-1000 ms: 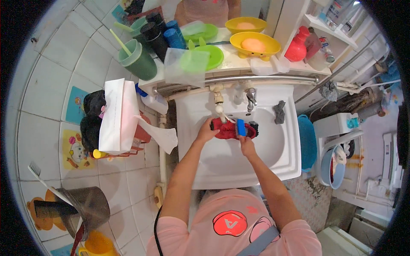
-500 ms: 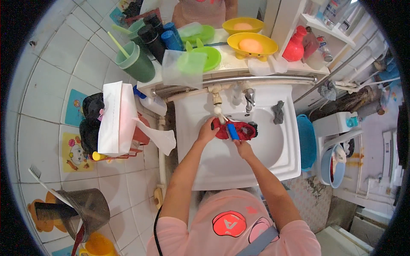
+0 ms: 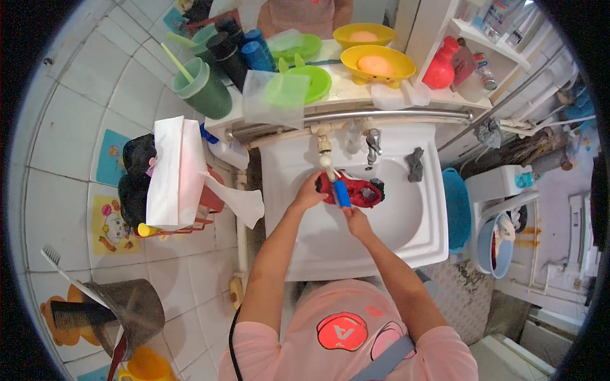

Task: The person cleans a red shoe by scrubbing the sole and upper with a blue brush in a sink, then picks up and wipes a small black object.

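Red and black, the shoe [image 3: 359, 185] is over the basin [image 3: 404, 213] between both hands — left hand [image 3: 309, 192] pinching one end, right hand [image 3: 358, 223] gripping a blue brush [image 3: 342, 193] at it. Scrubbing seems in hand; another stroke would need a steady left hold.

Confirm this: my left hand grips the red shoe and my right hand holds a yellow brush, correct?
The brush is blue, not yellow, as the head view shows. Your left hand does grip the red shoe, and your right hand does hold the brush.
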Motion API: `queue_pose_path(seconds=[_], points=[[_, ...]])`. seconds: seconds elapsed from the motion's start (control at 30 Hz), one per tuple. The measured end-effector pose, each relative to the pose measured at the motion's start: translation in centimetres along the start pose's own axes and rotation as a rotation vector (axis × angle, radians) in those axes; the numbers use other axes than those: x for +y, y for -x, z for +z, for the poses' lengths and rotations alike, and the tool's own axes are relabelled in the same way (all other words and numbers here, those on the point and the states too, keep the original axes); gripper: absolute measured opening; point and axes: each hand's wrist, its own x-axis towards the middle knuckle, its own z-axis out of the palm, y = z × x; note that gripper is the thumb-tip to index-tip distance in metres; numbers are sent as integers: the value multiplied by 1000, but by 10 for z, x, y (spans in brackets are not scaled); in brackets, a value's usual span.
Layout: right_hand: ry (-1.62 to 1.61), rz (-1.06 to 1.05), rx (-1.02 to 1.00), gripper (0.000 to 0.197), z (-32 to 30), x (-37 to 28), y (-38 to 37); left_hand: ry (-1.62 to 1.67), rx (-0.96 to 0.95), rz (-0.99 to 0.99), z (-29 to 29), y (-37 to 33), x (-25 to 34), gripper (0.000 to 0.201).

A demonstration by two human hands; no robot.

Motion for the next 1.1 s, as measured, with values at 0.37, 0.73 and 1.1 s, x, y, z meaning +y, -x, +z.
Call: queue_pose_path(seconds=[0.37, 0.73, 1.1], points=[[21, -66, 64, 46, -15, 3, 0, -60, 31, 58, 6, -3, -1, 70], [-38, -38, 129, 44, -24, -1, 0, 125, 115, -27, 14, -13, -4, 52], [-1, -118, 74, 48, -29, 3, 12, 448, 225, -418, 27, -22, -1, 35]])
